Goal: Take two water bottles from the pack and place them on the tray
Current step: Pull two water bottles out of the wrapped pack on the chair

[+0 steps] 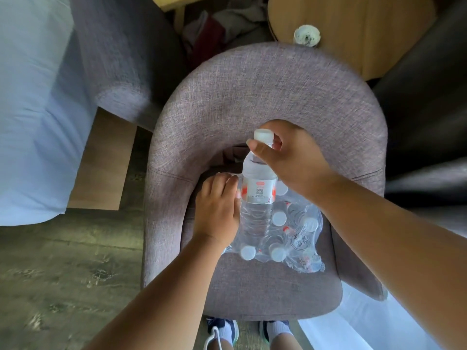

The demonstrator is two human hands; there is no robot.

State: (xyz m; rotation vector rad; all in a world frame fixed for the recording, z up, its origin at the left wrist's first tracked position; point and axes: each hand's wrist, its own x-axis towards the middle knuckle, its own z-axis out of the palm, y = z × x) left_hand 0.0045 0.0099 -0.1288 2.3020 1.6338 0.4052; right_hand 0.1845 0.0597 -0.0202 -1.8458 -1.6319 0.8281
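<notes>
Right hand (pixel 290 157) has its grip closed on the neck of a water bottle (pixel 257 193), thumb and fingers pinched just under the white cap (pixel 263 135), holding it upright above the pack (pixel 278 236). Its lower end is still down among the other bottles, at the pack's left side. Left hand (pixel 217 210) lies palm-down on the pack's left edge, fingers spread flat against the plastic and touching the lifted bottle's label — it presses rather than grasps, closed on nothing. From the head view, the pack is a clear shrink-wrapped bundle with several white caps showing through the film, and it sits on the seat of a grey fabric armchair (pixel 265 92) with a curved back. Behind the chair stands a round wooden counter (pixel 353 29) with a small white dish-like object (pixel 307 35) near its edge. A bed with pale sheets (pixel 32 109) fills the left side, above a dull wood-look floor (pixel 63 274). At the bottom edge, 2 feet in white socks and dark shoes (pixel 222 329) point toward the chair.
</notes>
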